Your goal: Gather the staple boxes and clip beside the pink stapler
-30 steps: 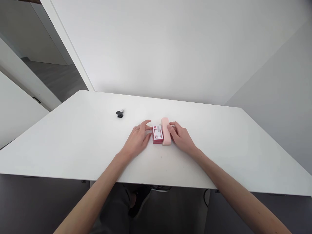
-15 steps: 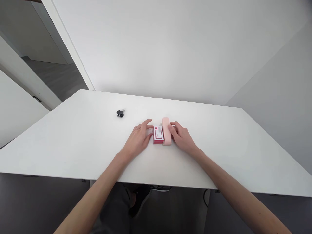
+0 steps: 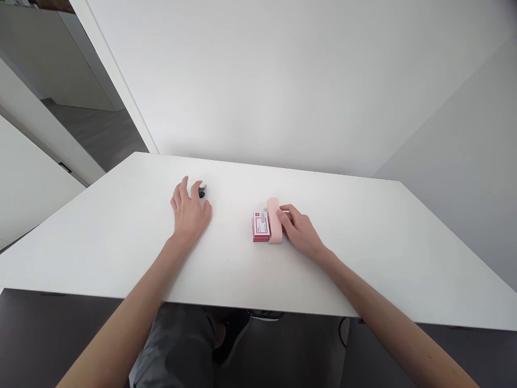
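Observation:
A pink stapler (image 3: 274, 226) lies near the middle of the white table (image 3: 363, 258), with a small red box (image 3: 260, 227) pressed against its left side. My right hand (image 3: 298, 229) rests on the stapler's right side, fingers curled against it. My left hand (image 3: 188, 209) is out to the left with fingers spread, its fingertips reaching a small black binder clip (image 3: 201, 191), which is partly hidden behind them.
White walls meet in a corner behind the table. A doorway and grey floor show at the far left. My legs and a shoe are visible under the table's near edge.
My left hand has left the red box and moved left and away to the black clip. The right hand, stapler and box have stayed in place.

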`<state>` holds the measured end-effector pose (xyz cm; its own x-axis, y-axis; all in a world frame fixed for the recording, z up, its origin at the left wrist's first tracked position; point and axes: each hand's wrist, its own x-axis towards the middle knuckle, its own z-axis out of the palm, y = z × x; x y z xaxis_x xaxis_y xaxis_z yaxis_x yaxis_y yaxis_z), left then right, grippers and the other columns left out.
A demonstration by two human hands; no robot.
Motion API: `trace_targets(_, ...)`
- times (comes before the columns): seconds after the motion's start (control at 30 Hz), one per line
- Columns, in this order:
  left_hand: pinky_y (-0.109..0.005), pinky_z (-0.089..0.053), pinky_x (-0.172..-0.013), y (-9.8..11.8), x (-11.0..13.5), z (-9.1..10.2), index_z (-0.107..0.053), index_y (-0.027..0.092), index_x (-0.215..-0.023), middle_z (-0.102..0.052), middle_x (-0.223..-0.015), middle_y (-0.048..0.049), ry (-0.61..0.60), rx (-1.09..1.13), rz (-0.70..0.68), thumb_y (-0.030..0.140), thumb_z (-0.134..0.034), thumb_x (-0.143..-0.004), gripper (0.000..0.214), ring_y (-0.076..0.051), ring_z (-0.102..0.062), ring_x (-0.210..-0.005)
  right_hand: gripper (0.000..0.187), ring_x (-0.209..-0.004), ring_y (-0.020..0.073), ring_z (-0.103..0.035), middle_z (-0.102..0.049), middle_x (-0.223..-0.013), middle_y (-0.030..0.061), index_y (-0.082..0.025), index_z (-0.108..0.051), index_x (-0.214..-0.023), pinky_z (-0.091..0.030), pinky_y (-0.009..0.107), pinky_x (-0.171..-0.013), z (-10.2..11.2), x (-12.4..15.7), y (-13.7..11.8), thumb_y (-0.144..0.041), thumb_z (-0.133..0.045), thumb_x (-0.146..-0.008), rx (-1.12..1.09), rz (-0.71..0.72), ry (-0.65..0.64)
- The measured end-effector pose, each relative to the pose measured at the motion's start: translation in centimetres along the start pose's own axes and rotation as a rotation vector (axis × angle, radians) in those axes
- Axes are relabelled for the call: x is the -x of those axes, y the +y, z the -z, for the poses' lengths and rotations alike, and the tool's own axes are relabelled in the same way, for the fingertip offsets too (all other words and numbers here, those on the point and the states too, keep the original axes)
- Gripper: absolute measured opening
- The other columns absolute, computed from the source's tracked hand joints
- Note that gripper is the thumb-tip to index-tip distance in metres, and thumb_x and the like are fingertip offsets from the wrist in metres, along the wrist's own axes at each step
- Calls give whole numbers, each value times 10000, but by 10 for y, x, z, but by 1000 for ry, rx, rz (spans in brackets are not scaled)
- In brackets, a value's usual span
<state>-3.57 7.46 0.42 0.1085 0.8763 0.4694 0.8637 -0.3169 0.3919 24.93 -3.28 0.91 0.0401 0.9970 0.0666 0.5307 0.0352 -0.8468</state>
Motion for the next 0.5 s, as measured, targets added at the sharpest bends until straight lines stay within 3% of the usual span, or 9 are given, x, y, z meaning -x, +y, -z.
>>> trace_targets(0.17,-673,-357,-1165,-8,-2,-6,-460,147,-1471,-543,-1481,-236,-112,12,52,278,-449,-964,524,-421,-456,-1420,421,-740,223,-656,-715,-792,-11,-283,-583,-1087,-454,343,-688,0,0,-2,-636,-354,-1058,13,8,-1)
trace_targets(0.5,-540,-409,-1156,10,8,0,-540,145,-1463,-643,-1414,-161,-258,9,-221,219,-311,-1025,500,-322,-529,-1378,401,-739,219,-648,-696,-773,-18,-280,-579,-1081,-431,335,-669,0,-1,-2,-614,-358,-1064,18,1,-1)
